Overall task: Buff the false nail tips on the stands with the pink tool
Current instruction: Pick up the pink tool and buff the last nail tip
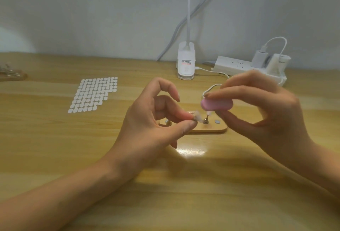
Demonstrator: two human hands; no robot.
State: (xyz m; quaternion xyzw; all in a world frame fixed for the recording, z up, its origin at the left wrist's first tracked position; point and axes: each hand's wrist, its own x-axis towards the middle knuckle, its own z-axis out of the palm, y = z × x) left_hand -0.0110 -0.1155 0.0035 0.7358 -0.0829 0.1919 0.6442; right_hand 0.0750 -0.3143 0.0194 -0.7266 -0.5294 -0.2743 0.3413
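The left hand (156,120) pinches a clear, translucent false nail tip (198,116) between thumb and forefinger, its grip clenched on the tip just above a light wooden oblong base (213,130) on the wooden table (55,148). The right hand (266,113) has its grip grasping the pink oval tool (217,104), whose bit points down beside the nail tip and a small metal stand (205,120) on the base. Well to the left lies a sheet of white oval stickers (93,93). A white clip lamp (185,63) and a white power strip (233,64) stand behind.
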